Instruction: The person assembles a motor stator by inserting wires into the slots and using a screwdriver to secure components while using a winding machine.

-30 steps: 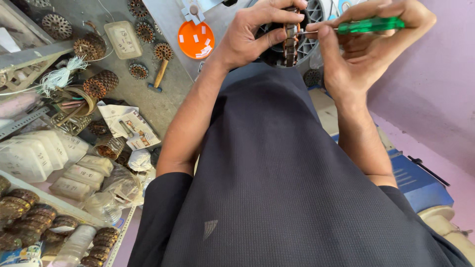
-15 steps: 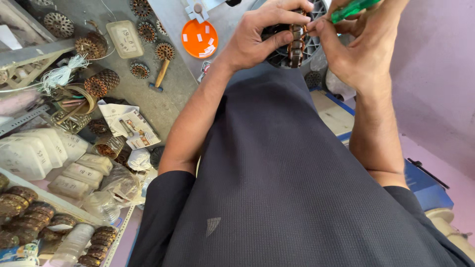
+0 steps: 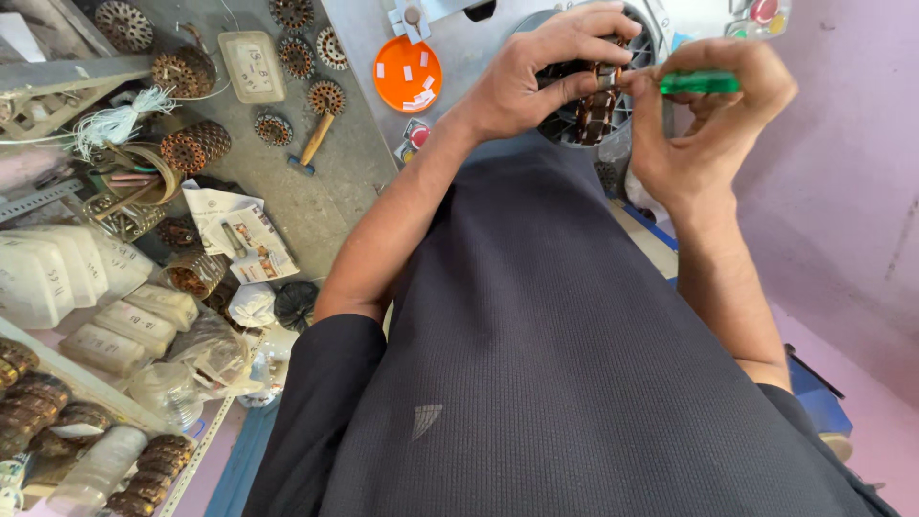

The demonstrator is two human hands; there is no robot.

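My left hand (image 3: 541, 72) grips a round dark motor stator (image 3: 589, 105) with copper windings, held up in front of my chest at the top of the view. My right hand (image 3: 713, 124) is closed around a green-handled tool (image 3: 699, 82), whose tip points left at the stator's windings. The two hands almost touch over the stator. My dark grey shirt (image 3: 574, 364) fills the lower middle of the view and hides what lies below the hands.
An orange round lid (image 3: 407, 75) with white slips lies on a grey surface beside the stator. Wound copper stators (image 3: 196, 146), a wooden-handled hammer (image 3: 314, 144), a paper leaflet (image 3: 239, 230) and white bags (image 3: 57, 273) crowd the floor at left. A pink wall (image 3: 842, 191) stands at right.
Both hands with the stator have shifted slightly; the green tool, tilted up half a second ago, now lies level and points at the windings.
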